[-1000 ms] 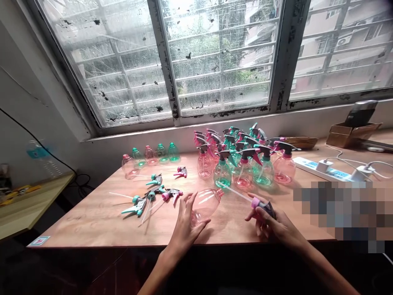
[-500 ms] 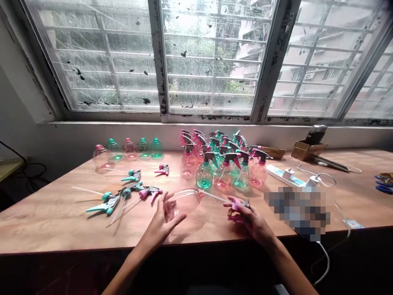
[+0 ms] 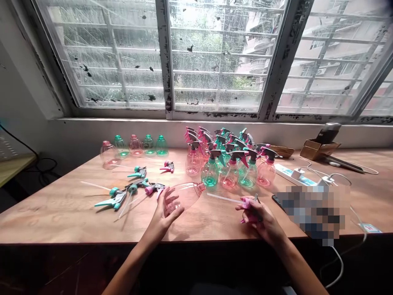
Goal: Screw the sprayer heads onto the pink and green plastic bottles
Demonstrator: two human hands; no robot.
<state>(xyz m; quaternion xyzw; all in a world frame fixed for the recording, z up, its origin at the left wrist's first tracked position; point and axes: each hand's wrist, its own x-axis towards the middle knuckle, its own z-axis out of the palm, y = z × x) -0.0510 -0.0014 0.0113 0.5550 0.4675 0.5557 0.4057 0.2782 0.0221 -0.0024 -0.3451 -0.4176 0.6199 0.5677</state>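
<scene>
My left hand (image 3: 166,211) is wrapped loosely round a clear pink bottle (image 3: 188,196), tilted on its side with its threaded mouth to the right. In my right hand (image 3: 266,221) is a pink and grey trigger sprayer head (image 3: 246,203). From it a thin white tube points left, its tip just short of the bottle's mouth and slightly below it. Left of my left hand lie several loose sprayer heads: a teal one (image 3: 114,198) at the front, a pink one (image 3: 153,188) near my fingers and another pink one (image 3: 167,166) farther back.
Several assembled pink and green spray bottles (image 3: 209,172) stand in a group beyond my hands. Open bottles (image 3: 135,145) line the back left. Rightward are a white power strip (image 3: 294,175), cables, a cardboard box (image 3: 316,149), a phone's edge (image 3: 277,201) and a blurred patch.
My right hand has drawn rightward with the sprayer head, and the tube's tip has come away from the bottle's mouth. The whole view has shifted slightly. My left hand keeps the bottle.
</scene>
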